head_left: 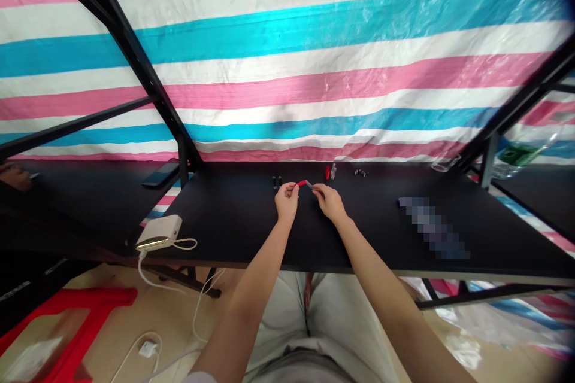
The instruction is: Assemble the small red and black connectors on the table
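Two hands over black table (233, 221). Left hand (286, 199) pinches one red piece (300, 183); right hand (329, 200) pinches one grey piece (309, 184), ends touching. Two black caps (277, 182) beside left hand.

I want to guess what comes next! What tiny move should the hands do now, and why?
Probably bring the two parts together: the left hand pinches a small red piece, the right hand a small grey piece, and their tips nearly meet.

Small parts (330, 172) crowd the table's (233, 221) far edge; bare black top lies on both sides.
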Demonstrator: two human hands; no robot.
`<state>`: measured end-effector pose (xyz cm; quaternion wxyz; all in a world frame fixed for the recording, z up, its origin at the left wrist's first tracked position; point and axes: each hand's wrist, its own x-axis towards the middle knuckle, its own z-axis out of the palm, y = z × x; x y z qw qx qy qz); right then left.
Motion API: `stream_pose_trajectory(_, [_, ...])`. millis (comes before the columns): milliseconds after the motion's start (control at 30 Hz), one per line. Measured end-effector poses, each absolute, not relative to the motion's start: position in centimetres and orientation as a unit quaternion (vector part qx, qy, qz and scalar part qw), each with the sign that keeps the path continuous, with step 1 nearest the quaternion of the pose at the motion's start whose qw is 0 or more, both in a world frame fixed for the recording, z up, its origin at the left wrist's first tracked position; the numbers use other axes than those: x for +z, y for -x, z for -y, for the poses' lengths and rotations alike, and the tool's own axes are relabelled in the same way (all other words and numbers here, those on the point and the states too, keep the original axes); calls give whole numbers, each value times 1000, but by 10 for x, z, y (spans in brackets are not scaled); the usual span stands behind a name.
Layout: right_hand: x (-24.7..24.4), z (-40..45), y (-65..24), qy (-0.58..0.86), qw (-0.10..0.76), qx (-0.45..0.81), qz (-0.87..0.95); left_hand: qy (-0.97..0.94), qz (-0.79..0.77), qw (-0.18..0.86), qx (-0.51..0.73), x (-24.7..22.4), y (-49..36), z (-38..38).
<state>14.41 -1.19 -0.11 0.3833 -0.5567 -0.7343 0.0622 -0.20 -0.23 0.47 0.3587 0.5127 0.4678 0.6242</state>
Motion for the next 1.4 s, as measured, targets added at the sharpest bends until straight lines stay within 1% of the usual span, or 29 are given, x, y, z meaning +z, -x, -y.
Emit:
stream_pose_trajectory(100, [1,14,-144,558,374,55,739,-515,-470,354,623,7,2,3])
stream_pose_trajectory(200, [2,14,-144,556,376,53,739,-559,-456,359,592,7,1,5])
stream_pose_trajectory(367, [0,13,-143,548,419,66,721,-672,-400,348,517,2,-3,8])
stream_pose_trajectory(467, [-1,13,-143,550,429,72,713,-692,-389,330,511,0,-4,8])
stream_pose_trajectory(667, [-1,12,-143,555,400,74,726,-705,-401,304,499,5,-3,10])
stream_pose_trajectory(767, [-1,8,-141,566,406,83,712,-707,-408,279,506,8,-3,12])
stream_pose_trajectory(900, [0,-2,-133,567,451,111,680,-642,-462,224,570,12,2,13])
stream_pose_trajectory(967, [0,-10,-125,563,454,139,676,-582,-493,208,612,13,6,11])
stream_pose_trajectory(1133, [1,-27,-102,565,428,207,674,-432,-545,238,678,8,15,-1])
stream_pose_trajectory(1233, [1,-36,-90,591,401,201,671,-384,-559,265,686,2,18,-7])
stream_pose_trajectory(1400, [-1,-44,-74,627,341,157,683,-356,-552,291,696,-2,19,-10])
